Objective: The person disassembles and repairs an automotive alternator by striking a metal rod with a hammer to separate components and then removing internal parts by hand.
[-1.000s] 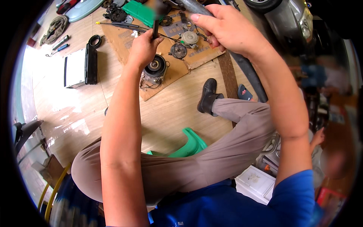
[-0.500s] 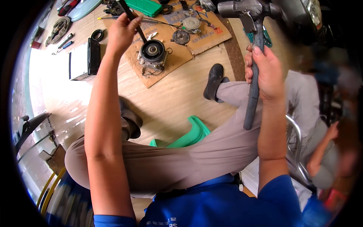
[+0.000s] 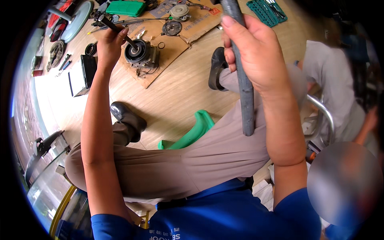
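Note:
My left hand (image 3: 111, 43) is closed around a dark metal rod (image 3: 106, 21). The rod slants down, and its lower end meets the centre of a black round pulley (image 3: 138, 55). This pulley sits on a metal unit (image 3: 152, 57) resembling a compressor, with thin wires at its base, which stands on flattened cardboard (image 3: 173, 49). My right hand (image 3: 258, 52) grips a hammer (image 3: 245, 100) by its dark handle, raised above my right leg. The hammer's head is cut off by the top of the picture.
A disc-shaped part (image 3: 172, 28) and a round motor (image 3: 179, 12) lie on the cardboard. Near them are a green case (image 3: 125, 8) and a tool set (image 3: 267, 12). A black-and-white box (image 3: 83, 76) stands left. A green curved piece (image 3: 194, 132) lies by my legs; another person (image 3: 334, 76) is at right.
The hammer and my right hand have come closer to the view, taking the hammer head out of sight. The view has shifted, and the rod leans more and meets the pulley's centre.

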Motion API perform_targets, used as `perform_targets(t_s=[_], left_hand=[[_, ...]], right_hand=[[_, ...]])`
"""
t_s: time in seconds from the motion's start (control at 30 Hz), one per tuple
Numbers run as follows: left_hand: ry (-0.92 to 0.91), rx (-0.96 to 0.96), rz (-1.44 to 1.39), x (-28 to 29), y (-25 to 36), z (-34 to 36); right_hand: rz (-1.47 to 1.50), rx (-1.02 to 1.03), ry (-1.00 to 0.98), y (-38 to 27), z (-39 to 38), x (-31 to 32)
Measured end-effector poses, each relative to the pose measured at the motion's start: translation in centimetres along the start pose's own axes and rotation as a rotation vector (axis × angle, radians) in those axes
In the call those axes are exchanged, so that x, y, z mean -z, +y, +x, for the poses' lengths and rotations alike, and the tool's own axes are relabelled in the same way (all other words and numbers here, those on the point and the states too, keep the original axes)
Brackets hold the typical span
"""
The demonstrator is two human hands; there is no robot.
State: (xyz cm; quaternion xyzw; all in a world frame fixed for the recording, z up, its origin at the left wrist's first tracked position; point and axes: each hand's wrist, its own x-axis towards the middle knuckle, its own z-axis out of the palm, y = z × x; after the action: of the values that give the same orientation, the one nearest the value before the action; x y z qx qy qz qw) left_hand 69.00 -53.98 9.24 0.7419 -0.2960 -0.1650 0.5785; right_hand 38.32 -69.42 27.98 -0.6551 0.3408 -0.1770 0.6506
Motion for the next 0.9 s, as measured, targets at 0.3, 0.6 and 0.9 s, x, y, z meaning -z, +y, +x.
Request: perform_targets(t_s=[0.3, 0.6, 0.9], left_hand=[[0.048, -0.044, 0.095, -1.8, -0.3, 0.0], [0.036, 0.025, 0.219, -1.9, -0.9, 0.0], [0.049, -0.026, 0.208, -2.3, -0.8, -0.6]], right_hand=[[-0.015, 0.034, 0.003, -0.3, -0.5, 0.3], [-0.002, 0.035, 0.007, -0.3, -0.2, 0.2], [-0.05, 0.047, -0.017, -0.1, -0.1, 0.1]])
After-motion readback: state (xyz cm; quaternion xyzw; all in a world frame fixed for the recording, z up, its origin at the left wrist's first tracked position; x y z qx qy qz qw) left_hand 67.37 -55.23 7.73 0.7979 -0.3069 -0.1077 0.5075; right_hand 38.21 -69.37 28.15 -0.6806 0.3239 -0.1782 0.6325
